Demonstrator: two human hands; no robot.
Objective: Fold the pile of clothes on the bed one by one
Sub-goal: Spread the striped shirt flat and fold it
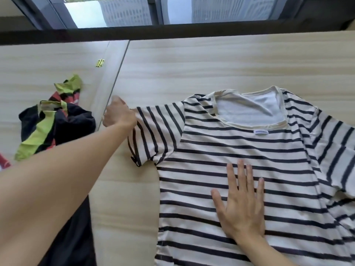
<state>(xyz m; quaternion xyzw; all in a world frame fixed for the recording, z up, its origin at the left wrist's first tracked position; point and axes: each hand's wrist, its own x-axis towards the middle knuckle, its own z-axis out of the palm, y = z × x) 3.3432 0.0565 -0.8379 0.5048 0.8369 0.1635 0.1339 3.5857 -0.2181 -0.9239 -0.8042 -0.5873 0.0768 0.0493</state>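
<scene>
Striped shirt: a cream T-shirt (240, 150) with dark navy stripes lies spread flat on the light wood-grain surface (192, 64), collar toward the far side, a small white label just below the neckline.
Right hand: the right hand (241, 206) rests palm down on the chest of the shirt in the near part of the view, its grip spread wide, fingers (241, 175) pointing away toward the collar, pinching nothing.
Dark cloth: a black piece of fabric (76, 237) lies at the near left edge, partly hidden under the left forearm; what garment it is cannot be told.
Left hand: the left hand (119, 115) reaches out across the surface to the end of the shirt's sleeve, its grip closed on the sleeve hem, the knuckles turned toward the camera.
Sleeve: the sleeve (151, 131) on that side is drawn out sideways and lies mostly flat, its lower corner slightly curled.
Other sleeve: at the right edge the opposite sleeve lies rumpled, with folds in it.
Clothes pile: a crumpled heap of black, lime-green and red garments (55, 120) lies well apart to the left of the shirt.
Hinge: a small brass hinge (100, 62) sits on a seam in the wood surface beyond the pile.
Window: a dark-framed window (134, 12) runs along the far side.
</scene>
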